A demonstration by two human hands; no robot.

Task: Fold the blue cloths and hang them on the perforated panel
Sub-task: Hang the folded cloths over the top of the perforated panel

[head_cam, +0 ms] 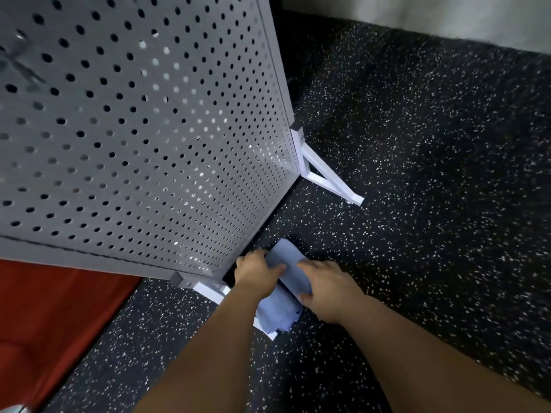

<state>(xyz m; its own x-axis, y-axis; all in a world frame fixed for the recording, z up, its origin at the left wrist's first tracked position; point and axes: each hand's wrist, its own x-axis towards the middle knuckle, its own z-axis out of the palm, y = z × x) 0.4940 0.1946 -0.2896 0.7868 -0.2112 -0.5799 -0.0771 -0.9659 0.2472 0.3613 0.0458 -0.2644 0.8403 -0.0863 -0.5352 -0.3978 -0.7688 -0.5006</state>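
A light blue cloth (283, 296) is held between both hands just in front of the lower corner of the grey perforated panel (143, 129). My left hand (258, 274) grips its left edge, fingers curled over the fabric. My right hand (323, 289) clasps the right side, with the cloth bent over between the two hands. The cloth's loose lower end hangs down toward the floor, over the panel's white foot. No other blue cloth is in sight.
The panel stands on white angled feet (328, 177) on black speckled flooring (417, 174). A red surface (53, 317) lies at the lower left beyond the panel. A pale wall (447, 16) runs along the top right.
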